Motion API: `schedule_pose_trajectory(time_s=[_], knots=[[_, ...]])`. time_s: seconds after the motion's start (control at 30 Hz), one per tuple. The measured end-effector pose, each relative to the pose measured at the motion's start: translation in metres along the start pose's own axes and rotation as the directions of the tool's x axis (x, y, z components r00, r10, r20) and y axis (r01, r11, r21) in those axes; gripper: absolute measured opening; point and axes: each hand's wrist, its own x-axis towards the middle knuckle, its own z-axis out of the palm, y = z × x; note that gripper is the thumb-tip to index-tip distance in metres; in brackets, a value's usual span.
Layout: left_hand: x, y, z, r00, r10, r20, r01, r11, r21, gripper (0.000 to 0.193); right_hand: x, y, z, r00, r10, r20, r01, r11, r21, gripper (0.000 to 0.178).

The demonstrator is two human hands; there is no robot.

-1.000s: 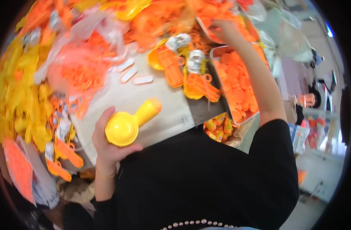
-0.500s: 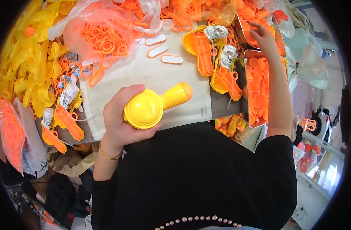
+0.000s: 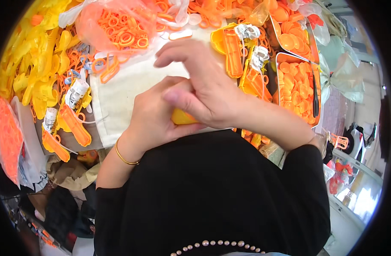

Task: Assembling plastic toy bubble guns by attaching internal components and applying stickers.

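My left hand (image 3: 152,112) is wrapped round a yellow plastic toy part (image 3: 183,117), held close to my body over the near edge of the cloth. Only a small patch of the part shows between my hands; its rounded body and handle are covered. Across its top lies my right hand (image 3: 210,94), with the thumb reaching over to the left hand's fingers. The right fingers are raised, spread and slightly curled. Whether anything small sits under the right palm is hidden.
A pale cloth (image 3: 118,100) covers the table's middle. Metal trays of orange discs (image 3: 295,91) stand at right, beside half-built toy shells (image 3: 234,51). A bag of orange rings (image 3: 123,32) lies at the back. Yellow shells (image 3: 33,55) pile up at left, near more half-built toys (image 3: 73,115).
My right hand has come back from the far tray to lie over the yellow part. The left hand, still gripping it, has turned, and the handle no longer shows.
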Motion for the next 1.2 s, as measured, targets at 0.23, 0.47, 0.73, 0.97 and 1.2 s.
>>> schedule_pose_trajectory(time_s=[0.23, 0.47, 0.73, 0.97, 1.2], knots=[[0.001, 0.005, 0.012, 0.994, -0.089, -0.06, 0.082, 0.99, -0.111, 0.051, 0.012, -0.005, 0.007, 0.957, -0.159, 0.242, 0.142, 0.986, 0.088, 0.02], [0.018, -0.01, -0.017, 0.816, -0.307, 0.489, 0.391, 0.917, -0.077, 0.05, 0.005, 0.041, -0.021, 0.923, 0.322, 0.21, -0.364, 0.907, 0.209, 0.019], [0.033, 0.0, -0.02, 0.938, -0.166, 0.303, 0.109, 0.975, 0.196, 0.064, 0.046, 0.177, -0.104, 0.911, 0.409, 0.052, -0.275, 0.697, -0.662, 0.025], [-0.003, 0.002, -0.034, 0.99, -0.111, 0.082, 0.105, 0.992, 0.071, 0.058, 0.054, 0.17, -0.085, 0.838, 0.543, 0.05, -0.31, 0.549, -0.776, 0.026], [-0.03, 0.006, -0.029, 0.887, -0.458, 0.052, 0.417, 0.845, 0.335, 0.065, 0.041, 0.108, -0.106, 0.731, 0.627, 0.269, -0.382, 0.703, -0.599, 0.027]])
